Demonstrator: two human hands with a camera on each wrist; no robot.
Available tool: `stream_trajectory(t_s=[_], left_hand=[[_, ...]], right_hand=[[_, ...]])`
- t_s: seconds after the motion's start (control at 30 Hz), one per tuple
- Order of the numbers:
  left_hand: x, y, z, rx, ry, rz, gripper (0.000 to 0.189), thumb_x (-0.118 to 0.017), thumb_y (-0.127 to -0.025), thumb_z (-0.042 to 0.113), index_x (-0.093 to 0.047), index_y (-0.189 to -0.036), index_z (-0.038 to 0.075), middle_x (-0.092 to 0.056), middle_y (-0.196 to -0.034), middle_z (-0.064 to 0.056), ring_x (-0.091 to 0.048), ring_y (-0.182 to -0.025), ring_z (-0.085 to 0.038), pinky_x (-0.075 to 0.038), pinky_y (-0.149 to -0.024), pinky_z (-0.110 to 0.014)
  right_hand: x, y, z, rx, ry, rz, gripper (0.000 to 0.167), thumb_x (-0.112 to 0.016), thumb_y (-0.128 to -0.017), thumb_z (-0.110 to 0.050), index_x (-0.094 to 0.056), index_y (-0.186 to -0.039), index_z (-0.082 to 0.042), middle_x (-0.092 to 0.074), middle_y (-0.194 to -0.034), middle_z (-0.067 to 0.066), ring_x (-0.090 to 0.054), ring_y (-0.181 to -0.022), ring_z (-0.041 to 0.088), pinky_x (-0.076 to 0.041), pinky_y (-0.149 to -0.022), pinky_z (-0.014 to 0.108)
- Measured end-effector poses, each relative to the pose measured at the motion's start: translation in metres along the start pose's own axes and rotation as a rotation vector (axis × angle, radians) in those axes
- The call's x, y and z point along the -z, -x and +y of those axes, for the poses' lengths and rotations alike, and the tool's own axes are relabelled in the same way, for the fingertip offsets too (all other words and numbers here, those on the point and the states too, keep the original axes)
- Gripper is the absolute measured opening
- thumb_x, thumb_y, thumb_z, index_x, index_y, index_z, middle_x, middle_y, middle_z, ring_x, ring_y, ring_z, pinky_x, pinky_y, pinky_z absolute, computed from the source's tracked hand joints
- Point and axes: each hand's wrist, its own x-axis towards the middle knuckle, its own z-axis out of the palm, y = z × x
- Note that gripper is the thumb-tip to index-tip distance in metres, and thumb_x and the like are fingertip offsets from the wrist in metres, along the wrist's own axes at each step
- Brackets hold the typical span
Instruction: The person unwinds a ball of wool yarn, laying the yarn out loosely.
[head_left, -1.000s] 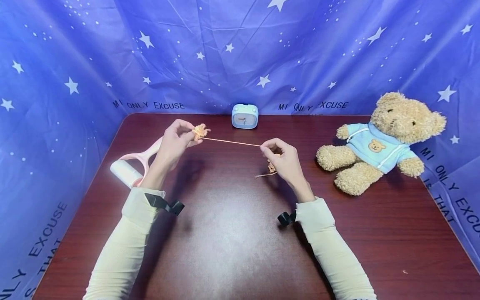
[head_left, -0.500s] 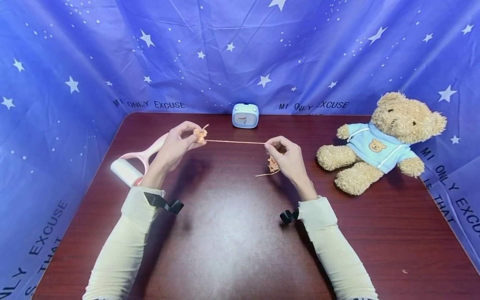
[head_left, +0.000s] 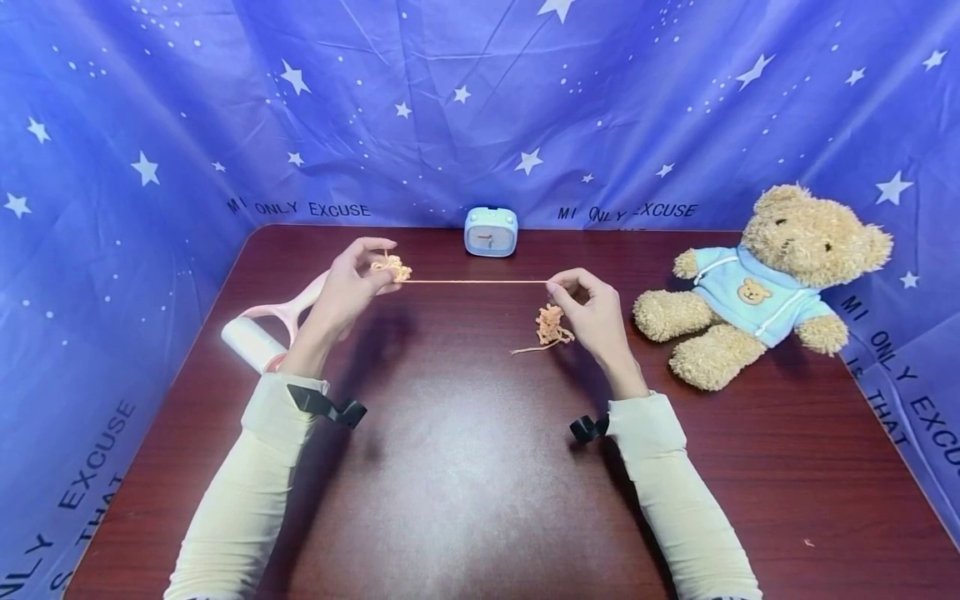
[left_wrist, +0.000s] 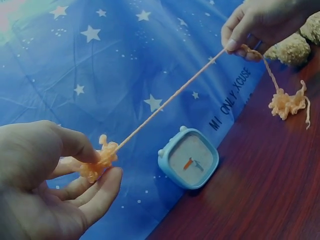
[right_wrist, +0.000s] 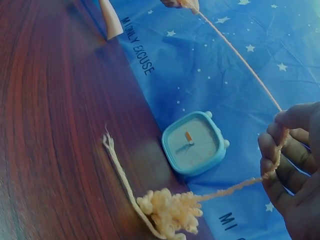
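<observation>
My left hand (head_left: 356, 283) pinches a small crocheted bunch of orange yarn (left_wrist: 100, 162) between thumb and fingers. A straight, taut length of orange yarn (head_left: 476, 282) runs from it to my right hand (head_left: 596, 312), which pinches the strand with thumb and fingertips. Past those fingers the strand goes on, as the right wrist view shows, to a second crocheted yarn bunch (right_wrist: 170, 210). That bunch hangs below my right hand, with a loose frayed tail (right_wrist: 117, 165). Both hands are raised above the table.
A pale blue alarm clock (head_left: 491, 233) stands at the table's back edge. A teddy bear (head_left: 765, 283) in a blue sweater sits at the right. A white lint roller (head_left: 255, 343) with a pink handle lies behind my left wrist. A starry blue cloth (head_left: 480, 125) hangs behind.
My right hand has moved rightward and slightly up, and the stretch of yarn between the hands is longer and level. The bunch in my left fingers has turned. The second bunch shows more fully.
</observation>
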Motion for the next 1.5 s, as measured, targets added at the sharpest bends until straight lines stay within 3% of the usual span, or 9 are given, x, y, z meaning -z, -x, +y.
stream_trajectory(t_s=[0.1, 0.23, 0.43, 0.67, 0.9, 1.2, 1.5], left_hand=[[0.001, 0.000, 0.000, -0.001, -0.014, 0.002, 0.037, -0.052, -0.088, -0.010, -0.052, -0.125, -0.006, -0.049, -0.098, -0.006, -0.061, -0.082, -0.006, -0.056, -0.080, -0.024], [0.002, 0.001, 0.000, 0.006, 0.013, 0.012, 0.023, -0.054, -0.089, -0.007, -0.057, -0.112, -0.008, -0.058, -0.095, -0.004, -0.063, -0.083, -0.006, -0.056, -0.080, -0.021], [0.003, 0.003, 0.000, 0.000, 0.052, 0.034, 0.011, -0.054, -0.090, -0.007, -0.051, -0.098, 0.001, -0.057, -0.096, -0.006, -0.064, -0.084, -0.008, -0.056, -0.081, -0.022], [0.006, 0.003, -0.002, -0.018, 0.079, 0.044, 0.011, -0.057, -0.090, -0.005, -0.053, -0.098, 0.002, -0.060, -0.091, -0.005, -0.065, -0.080, -0.008, -0.056, -0.080, -0.023], [0.007, 0.001, -0.001, -0.018, 0.080, 0.087, 0.009, -0.056, -0.091, -0.005, -0.055, -0.095, 0.003, -0.058, -0.089, -0.003, -0.062, -0.079, -0.006, -0.056, -0.077, -0.020], [0.009, 0.001, 0.001, 0.006, 0.033, 0.177, 0.009, -0.055, -0.091, -0.006, -0.054, -0.097, 0.000, -0.055, -0.090, -0.002, -0.063, -0.077, -0.005, -0.055, -0.077, -0.019], [0.012, 0.001, 0.004, 0.026, 0.066, 0.274, 0.011, -0.058, -0.090, -0.005, -0.053, -0.098, 0.001, -0.053, -0.090, -0.002, -0.061, -0.074, -0.006, -0.056, -0.076, -0.020]], right_hand=[[0.005, 0.002, -0.007, -0.006, 0.013, 0.024, 0.013, -0.064, -0.090, -0.005, -0.066, -0.095, 0.007, -0.062, -0.080, 0.031, -0.058, -0.067, 0.024, -0.043, -0.058, 0.014], [0.010, 0.003, -0.008, -0.015, 0.026, 0.052, 0.013, -0.064, -0.089, -0.004, -0.066, -0.094, 0.007, -0.063, -0.081, 0.031, -0.059, -0.069, 0.029, -0.043, -0.059, 0.015], [0.016, 0.003, -0.003, -0.038, 0.017, 0.090, 0.013, -0.064, -0.089, -0.004, -0.066, -0.094, 0.007, -0.064, -0.083, 0.029, -0.058, -0.068, 0.012, -0.044, -0.061, 0.015], [0.024, 0.001, 0.001, -0.043, -0.039, 0.195, 0.014, -0.063, -0.088, 0.000, -0.064, -0.094, 0.012, -0.062, -0.075, 0.008, -0.056, -0.066, 0.004, -0.043, -0.061, 0.013], [0.030, 0.002, 0.004, -0.039, -0.012, 0.297, 0.014, -0.062, -0.088, 0.000, -0.064, -0.094, 0.012, -0.059, -0.071, -0.006, -0.053, -0.062, -0.001, -0.041, -0.059, 0.012], [0.035, 0.001, 0.010, -0.095, -0.097, 0.386, 0.013, -0.058, -0.089, 0.002, -0.058, -0.094, 0.013, -0.060, -0.072, 0.003, -0.054, -0.059, -0.003, -0.040, -0.055, 0.013], [0.041, 0.001, 0.009, -0.140, -0.093, 0.442, 0.013, -0.057, -0.091, 0.000, -0.058, -0.095, 0.012, -0.061, -0.074, 0.004, -0.052, -0.058, -0.003, -0.036, -0.053, 0.013]])
